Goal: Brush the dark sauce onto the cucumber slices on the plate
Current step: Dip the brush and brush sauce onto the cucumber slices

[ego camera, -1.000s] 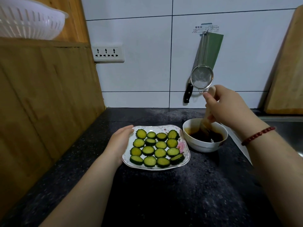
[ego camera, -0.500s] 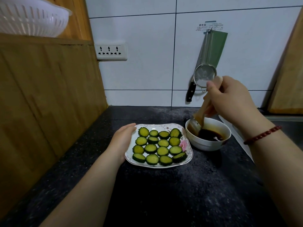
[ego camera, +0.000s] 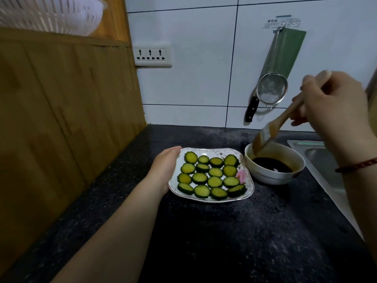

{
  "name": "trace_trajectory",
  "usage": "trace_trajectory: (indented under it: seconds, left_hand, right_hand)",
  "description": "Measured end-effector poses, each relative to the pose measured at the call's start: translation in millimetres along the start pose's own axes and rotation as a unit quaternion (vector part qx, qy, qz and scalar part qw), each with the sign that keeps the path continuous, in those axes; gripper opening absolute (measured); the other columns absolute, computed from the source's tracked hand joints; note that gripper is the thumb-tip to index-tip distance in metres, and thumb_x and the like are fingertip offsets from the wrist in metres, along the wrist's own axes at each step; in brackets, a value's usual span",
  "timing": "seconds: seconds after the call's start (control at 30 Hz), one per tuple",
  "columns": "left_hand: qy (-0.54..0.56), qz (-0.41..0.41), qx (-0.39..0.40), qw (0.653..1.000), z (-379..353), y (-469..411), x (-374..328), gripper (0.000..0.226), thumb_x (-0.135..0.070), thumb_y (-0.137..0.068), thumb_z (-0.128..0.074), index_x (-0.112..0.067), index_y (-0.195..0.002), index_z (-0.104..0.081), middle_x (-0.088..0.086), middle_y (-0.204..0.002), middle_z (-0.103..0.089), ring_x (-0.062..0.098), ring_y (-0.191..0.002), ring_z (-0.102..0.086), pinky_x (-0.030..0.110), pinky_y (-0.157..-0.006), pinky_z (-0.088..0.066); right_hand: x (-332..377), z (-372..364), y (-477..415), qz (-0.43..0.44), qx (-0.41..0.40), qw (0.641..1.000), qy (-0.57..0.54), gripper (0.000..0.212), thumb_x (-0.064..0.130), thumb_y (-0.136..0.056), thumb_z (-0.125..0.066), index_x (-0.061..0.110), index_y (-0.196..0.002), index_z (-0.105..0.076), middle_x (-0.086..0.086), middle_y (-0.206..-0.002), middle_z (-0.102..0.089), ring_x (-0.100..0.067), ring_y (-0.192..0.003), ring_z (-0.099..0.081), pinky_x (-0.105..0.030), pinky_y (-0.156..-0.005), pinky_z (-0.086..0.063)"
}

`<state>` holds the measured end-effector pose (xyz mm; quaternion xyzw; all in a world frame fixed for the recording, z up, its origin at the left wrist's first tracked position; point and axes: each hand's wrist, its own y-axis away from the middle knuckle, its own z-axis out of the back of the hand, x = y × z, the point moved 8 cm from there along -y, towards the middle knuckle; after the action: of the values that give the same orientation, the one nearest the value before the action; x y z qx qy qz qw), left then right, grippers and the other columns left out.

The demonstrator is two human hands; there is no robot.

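Note:
Several green cucumber slices point(ego camera: 211, 176) lie in rows on a white flowered plate point(ego camera: 246, 186) on the dark counter. My left hand point(ego camera: 165, 166) rests flat against the plate's left rim, fingers together. To the right stands a white bowl point(ego camera: 273, 176) holding dark sauce point(ego camera: 272, 164). My right hand point(ego camera: 334, 107) grips the wooden handle of a brush point(ego camera: 265, 135). The brush slants down to the left, and its wet bristles touch the bowl's left inner rim, above the sauce.
A steel sink point(ego camera: 326, 166) lies right of the bowl. On the tiled wall hang a small strainer point(ego camera: 271, 89) and a knife point(ego camera: 252, 109); a socket point(ego camera: 152, 55) is further left. A wooden board point(ego camera: 61, 119) lines the left side, with a white colander point(ego camera: 51, 15) above.
My right hand has risen and lifted the brush out of the sauce to the bowl's left rim. The view has shifted left. My left hand stays on the plate.

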<state>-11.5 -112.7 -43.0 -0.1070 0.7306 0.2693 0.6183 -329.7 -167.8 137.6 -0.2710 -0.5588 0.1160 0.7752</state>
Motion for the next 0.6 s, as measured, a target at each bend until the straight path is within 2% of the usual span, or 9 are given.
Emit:
trace_trajectory:
  seconds: [0.07,0.13,0.2,0.27,0.33,0.47,0.6]
  left_hand:
    - [0.007,0.01,0.0,1.0,0.1,-1.8,1.9,0.028,-0.022,-0.098,-0.061,-0.016,-0.124,-0.07,0.01,-0.113,-0.077,0.028,-0.1,-0.075,0.041,-0.091,-0.06]
    - [0.015,0.016,0.003,1.0,-0.2,-2.1,3.5,0.025,-0.021,-0.092,-0.063,-0.009,-0.11,-0.074,0.012,-0.104,-0.074,0.025,-0.094,-0.069,0.04,-0.084,-0.055]
    - [0.023,0.016,-0.002,1.0,0.2,-3.5,4.3,0.016,-0.022,-0.091,-0.061,-0.011,-0.098,-0.072,0.012,-0.106,-0.072,0.025,-0.094,-0.067,0.04,-0.087,-0.053]
    - [0.044,0.013,-0.014,0.999,2.2,-6.2,6.0,0.025,-0.026,-0.101,-0.054,-0.016,-0.114,-0.072,0.01,-0.118,-0.075,0.029,-0.105,-0.071,0.042,-0.097,-0.056]
    - [0.063,0.017,-0.018,0.998,2.6,-5.6,6.3,0.034,-0.031,-0.108,-0.045,-0.017,-0.132,-0.065,0.012,-0.126,-0.073,0.031,-0.109,-0.071,0.045,-0.098,-0.057]
    - [0.064,0.025,-0.014,0.998,2.0,-2.9,6.7,0.039,-0.037,-0.11,-0.039,-0.019,-0.139,-0.059,0.012,-0.132,-0.071,0.031,-0.11,-0.072,0.048,-0.1,-0.057]
    - [0.058,0.032,-0.02,0.998,2.6,-1.0,5.3,0.039,-0.037,-0.111,-0.039,-0.02,-0.138,-0.06,0.011,-0.129,-0.073,0.028,-0.1,-0.074,0.046,-0.096,-0.059]
  right_hand:
    - [2.4,-5.2,2.3,-0.013,0.004,0.999,-0.053,0.031,0.028,-0.101,-0.049,-0.001,-0.108,-0.058,-0.02,-0.079,-0.067,-0.016,-0.049,-0.07,-0.044,-0.061,-0.064]
    - [3.0,-19.8,9.0,-0.039,0.029,0.994,-0.103,0.021,0.023,-0.101,-0.049,0.003,-0.101,-0.056,-0.013,-0.068,-0.062,-0.02,-0.048,-0.07,-0.043,-0.06,-0.064]
    - [1.7,-42.6,21.0,-0.072,0.079,0.983,-0.149,0.016,0.016,-0.102,-0.048,0.007,-0.092,-0.055,-0.01,-0.062,-0.063,-0.022,-0.051,-0.07,-0.041,-0.06,-0.064]
    - [0.0,-66.2,34.8,-0.095,0.135,0.972,-0.168,0.017,0.012,-0.104,-0.046,0.008,-0.091,-0.056,-0.012,-0.066,-0.069,-0.023,-0.057,-0.072,-0.038,-0.064,-0.065]
    - [-3.4,-85.2,47.7,-0.111,0.174,0.963,-0.173,0.015,0.011,-0.104,-0.047,0.007,-0.094,-0.058,-0.017,-0.076,-0.072,-0.025,-0.065,-0.074,-0.036,-0.067,-0.065]
    - [-18.5,-112.6,68.8,-0.13,0.215,0.954,-0.162,0.014,0.014,-0.102,-0.051,0.01,-0.095,-0.062,-0.02,-0.092,-0.074,-0.025,-0.077,-0.078,-0.039,-0.074,-0.064]
    - [-29.1,-111.8,66.4,-0.133,0.207,0.961,-0.129,0.018,0.015,-0.101,-0.047,0.008,-0.094,-0.062,-0.019,-0.096,-0.071,-0.022,-0.072,-0.078,-0.041,-0.074,-0.065]
